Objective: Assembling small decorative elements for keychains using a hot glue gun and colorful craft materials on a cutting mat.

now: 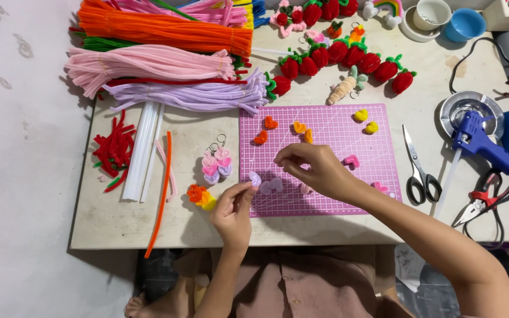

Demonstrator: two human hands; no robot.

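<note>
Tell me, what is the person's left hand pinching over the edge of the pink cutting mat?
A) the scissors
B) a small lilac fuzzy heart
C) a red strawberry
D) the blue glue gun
B: the left hand pinches a small lilac fuzzy heart at the pink cutting mat; scissors and glue gun lie untouched on the right.

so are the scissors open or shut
Shut: the scissors lie flat on the table right of the pink mat, blades together.
</note>
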